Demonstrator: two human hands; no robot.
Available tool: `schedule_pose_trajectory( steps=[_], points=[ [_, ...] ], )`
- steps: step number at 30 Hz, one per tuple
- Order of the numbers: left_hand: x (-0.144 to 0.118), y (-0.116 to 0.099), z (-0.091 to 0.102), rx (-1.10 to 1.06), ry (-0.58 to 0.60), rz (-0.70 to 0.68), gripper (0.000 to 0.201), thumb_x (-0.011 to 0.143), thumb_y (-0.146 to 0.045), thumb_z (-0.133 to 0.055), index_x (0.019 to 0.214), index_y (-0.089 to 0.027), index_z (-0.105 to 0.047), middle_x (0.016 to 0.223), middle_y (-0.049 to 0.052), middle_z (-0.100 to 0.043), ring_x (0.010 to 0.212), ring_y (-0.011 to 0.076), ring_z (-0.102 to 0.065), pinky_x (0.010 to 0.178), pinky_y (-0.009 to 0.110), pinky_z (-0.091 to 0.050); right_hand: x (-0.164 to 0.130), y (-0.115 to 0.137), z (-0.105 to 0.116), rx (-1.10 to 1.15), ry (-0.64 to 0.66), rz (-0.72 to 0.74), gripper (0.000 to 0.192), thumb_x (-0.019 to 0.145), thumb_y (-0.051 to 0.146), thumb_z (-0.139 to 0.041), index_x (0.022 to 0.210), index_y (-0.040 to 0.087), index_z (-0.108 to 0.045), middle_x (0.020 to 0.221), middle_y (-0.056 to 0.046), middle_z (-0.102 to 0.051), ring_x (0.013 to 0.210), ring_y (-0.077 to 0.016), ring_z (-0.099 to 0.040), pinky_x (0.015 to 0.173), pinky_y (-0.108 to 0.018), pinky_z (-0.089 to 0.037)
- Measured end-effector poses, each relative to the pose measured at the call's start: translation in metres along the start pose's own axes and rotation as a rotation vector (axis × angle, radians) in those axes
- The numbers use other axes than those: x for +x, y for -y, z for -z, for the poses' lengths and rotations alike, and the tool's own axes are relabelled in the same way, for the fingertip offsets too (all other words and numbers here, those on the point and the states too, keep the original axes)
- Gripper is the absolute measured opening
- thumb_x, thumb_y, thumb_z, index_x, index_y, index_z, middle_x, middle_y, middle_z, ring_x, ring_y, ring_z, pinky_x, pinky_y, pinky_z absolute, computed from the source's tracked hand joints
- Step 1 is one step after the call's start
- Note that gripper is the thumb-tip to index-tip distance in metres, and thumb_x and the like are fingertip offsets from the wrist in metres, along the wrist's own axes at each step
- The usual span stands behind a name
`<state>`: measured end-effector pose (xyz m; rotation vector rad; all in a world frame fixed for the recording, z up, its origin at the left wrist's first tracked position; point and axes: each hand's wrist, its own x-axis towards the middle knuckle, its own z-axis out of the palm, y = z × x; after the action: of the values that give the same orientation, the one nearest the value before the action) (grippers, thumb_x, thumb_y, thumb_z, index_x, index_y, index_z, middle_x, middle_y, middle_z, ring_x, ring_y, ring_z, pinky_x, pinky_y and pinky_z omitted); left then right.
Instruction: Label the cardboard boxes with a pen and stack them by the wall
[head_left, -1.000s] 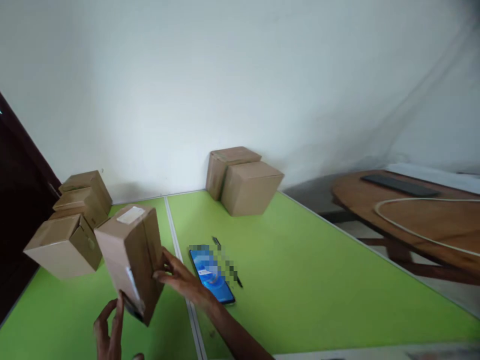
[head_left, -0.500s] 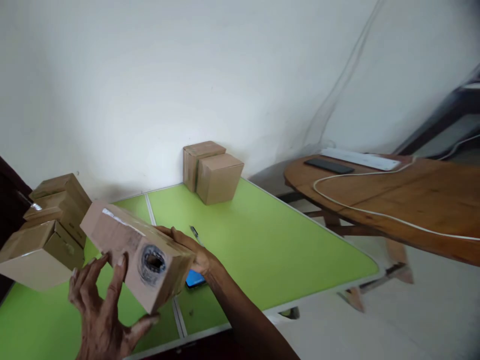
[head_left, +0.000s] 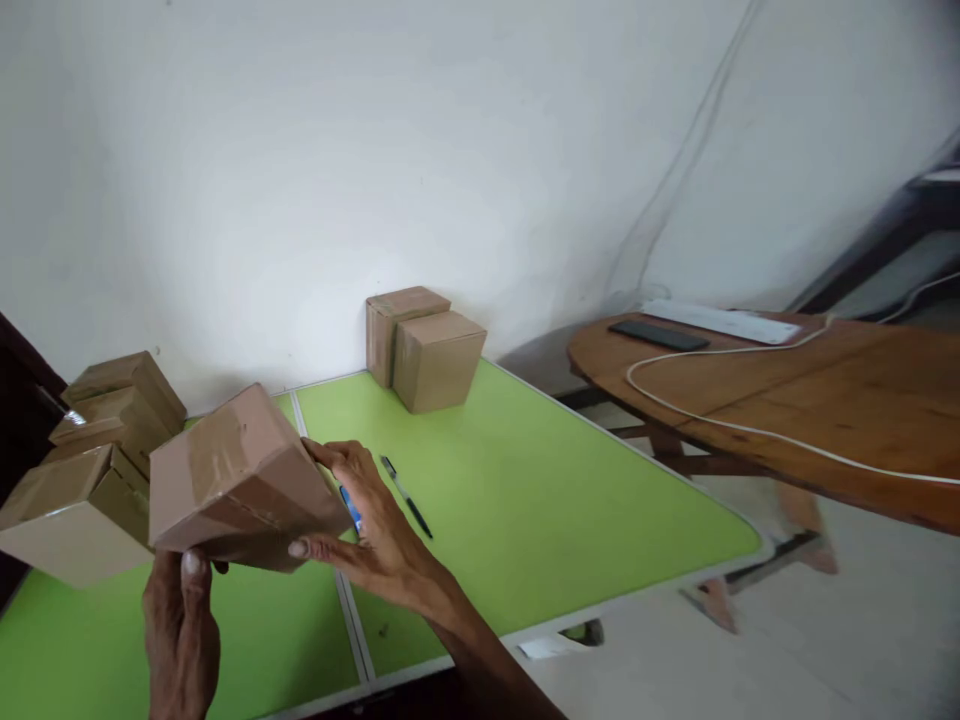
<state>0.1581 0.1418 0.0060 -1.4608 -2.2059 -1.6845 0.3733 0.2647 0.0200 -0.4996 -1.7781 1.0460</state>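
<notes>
A brown cardboard box [head_left: 240, 480] with clear tape across its top is held tilted above the green table [head_left: 540, 500]. My left hand [head_left: 184, 630] supports it from below at the near left corner, thumb against the lower edge and other fingers mostly hidden underneath. On the box's right side, my right hand [head_left: 367, 530] grips it with the thumb low in front and the fingers along the far edge. Behind the right hand, a blue-screened phone [head_left: 349, 508] shows only in part. A pen [head_left: 406, 496] lies to the right of that hand.
Several cardboard boxes [head_left: 82, 510] stand at the table's left. Two more boxes [head_left: 439, 360] sit by the wall at the back. To the right is a wooden table [head_left: 825, 400] bearing a dark phone [head_left: 658, 335], a white strip [head_left: 720, 320] and a white cable [head_left: 720, 412].
The box has been turned over in my hands, so its dark-ringed hole is out of sight and a taped face shows. My left hand has moved from its front to beneath it.
</notes>
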Motion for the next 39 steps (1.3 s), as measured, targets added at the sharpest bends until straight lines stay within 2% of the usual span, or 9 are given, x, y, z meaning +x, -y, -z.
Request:
schedule_pose_trajectory(
  steps=[4,7,10,15,19,22,29,34,39],
  points=[
    [-0.002,-0.001,0.002,-0.044,-0.010,-0.027,0.089,0.101,-0.094,-0.021,0.121,-0.025,-0.073,0.127,0.013,-0.076,0.110,0.0317,-0.073,0.092,0.048,-0.058,0.002,-0.004,-0.004,0.116,-0.089,-0.069,0.060,0.105,0.072,-0.072,0.148,0.030,-0.068,0.138,-0.012,-0.068,0.132,-0.0327,-0.066,0.115,-0.051,-0.056],
    [-0.004,-0.017,0.002,-0.091,-0.052,-0.117,0.059,0.103,-0.078,-0.057,0.133,-0.029,-0.071,0.149,0.010,-0.068,0.140,0.0335,-0.064,0.120,0.055,-0.047,0.006,-0.021,-0.009,0.329,0.000,-0.204,0.067,0.103,0.083,-0.063,0.140,0.029,-0.074,0.131,-0.010,-0.076,0.130,-0.0344,-0.068,0.114,-0.052,-0.056],
    [-0.006,-0.024,-0.004,-0.189,0.039,-0.116,0.041,0.095,-0.051,-0.084,0.128,-0.031,-0.070,0.137,0.005,-0.073,0.128,0.0266,-0.070,0.111,0.044,-0.056,0.006,-0.040,-0.018,0.474,0.007,-0.341,0.072,0.100,0.087,-0.062,0.143,0.030,-0.074,0.139,-0.010,-0.076,0.140,-0.0352,-0.064,0.115,-0.053,-0.054],
    [-0.010,-0.009,-0.018,-0.300,0.227,-0.010,0.085,0.088,-0.053,-0.090,0.162,-0.036,-0.051,0.153,0.010,-0.066,0.142,0.0329,-0.065,0.113,0.050,-0.059,-0.008,-0.054,-0.033,0.681,0.045,-0.522,0.077,0.095,0.079,-0.076,0.157,0.035,-0.064,0.158,-0.010,-0.066,0.145,-0.0339,-0.061,0.118,-0.052,-0.050],
    [-0.018,-0.011,-0.026,-0.303,0.262,0.046,0.102,0.093,-0.063,-0.079,0.180,-0.042,-0.029,0.188,0.006,-0.032,0.174,0.0387,-0.029,0.139,0.061,-0.032,-0.023,-0.041,-0.033,0.773,0.175,-0.525,0.097,0.086,0.089,-0.077,0.160,0.028,-0.061,0.159,-0.016,-0.065,0.149,-0.0389,-0.059,0.117,-0.054,-0.050],
    [-0.025,-0.014,-0.030,-0.340,0.348,0.071,0.108,0.095,-0.068,-0.075,0.183,-0.040,-0.019,0.193,0.003,-0.018,0.178,0.0373,-0.016,0.142,0.058,-0.022,-0.031,-0.024,-0.028,0.727,0.218,-0.516,0.104,0.079,0.072,-0.095,0.164,0.029,-0.055,0.159,-0.014,-0.066,0.151,-0.0387,-0.058,0.123,-0.052,-0.047],
    [-0.025,0.011,-0.042,-0.420,0.371,0.202,0.105,0.093,-0.070,-0.074,0.181,-0.042,-0.024,0.192,0.006,-0.022,0.176,0.0431,-0.019,0.141,0.069,-0.019,-0.057,-0.011,-0.021,0.596,0.228,-0.637,0.123,0.069,0.057,-0.106,0.171,0.027,-0.045,0.166,-0.015,-0.060,0.155,-0.0393,-0.054,0.128,-0.051,-0.044],
    [-0.032,0.005,-0.061,-0.298,0.441,0.041,0.083,0.098,-0.062,-0.073,0.171,-0.035,-0.046,0.185,0.013,-0.034,0.175,0.0431,-0.023,0.139,0.072,-0.023,-0.060,-0.017,-0.014,0.524,-0.001,-0.661,0.099,0.077,0.065,-0.096,0.160,0.027,-0.059,0.169,-0.016,-0.058,0.159,-0.0402,-0.052,0.129,-0.054,-0.045],
    [-0.036,-0.003,-0.067,-0.333,0.488,0.030,0.071,0.101,-0.061,-0.069,0.164,-0.035,-0.051,0.182,0.011,-0.039,0.174,0.0390,-0.026,0.140,0.069,-0.021,-0.038,-0.021,-0.015,0.444,-0.048,-0.670,0.085,0.076,0.038,-0.095,0.152,0.022,-0.059,0.138,-0.014,-0.076,0.127,-0.0346,-0.076,0.108,-0.048,-0.062]
  ],
)
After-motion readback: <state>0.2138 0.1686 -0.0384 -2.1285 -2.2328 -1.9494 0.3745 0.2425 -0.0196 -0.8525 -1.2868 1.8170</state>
